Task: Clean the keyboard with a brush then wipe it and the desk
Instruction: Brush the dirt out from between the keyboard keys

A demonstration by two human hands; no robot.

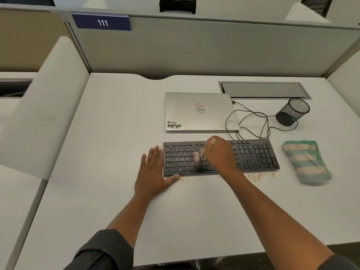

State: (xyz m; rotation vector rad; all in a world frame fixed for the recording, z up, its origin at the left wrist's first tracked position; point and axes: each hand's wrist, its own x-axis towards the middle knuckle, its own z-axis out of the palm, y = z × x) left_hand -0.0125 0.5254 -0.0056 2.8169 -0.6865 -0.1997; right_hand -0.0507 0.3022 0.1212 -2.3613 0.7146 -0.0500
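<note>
Right grip [218, 152] is curled round a small wooden-handled brush with pinkish bristles [196, 156], bristles down on the middle keys of the black full-size keyboard [253, 154], which I see sitting on the white worktop [97, 152] in front of a closed silver laptop [200, 112]. Left grip [153, 172] lies flat, fingers straight, touching the keyboard's left end. Folded green-and-pink striped cloth [305, 160] sits right of it.

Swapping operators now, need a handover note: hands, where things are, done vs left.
Right hand grips the brush, bristles on the keyboard mid-rows.
Left hand lies flat on the desk at the keyboard's left end, thumb along its front edge.
Folded cloth lies untouched right of the keyboard.
Brushing is underway; crumbs lie on the desk in front.
Left: finish brushing, wipe keyboard and desk.
</note>
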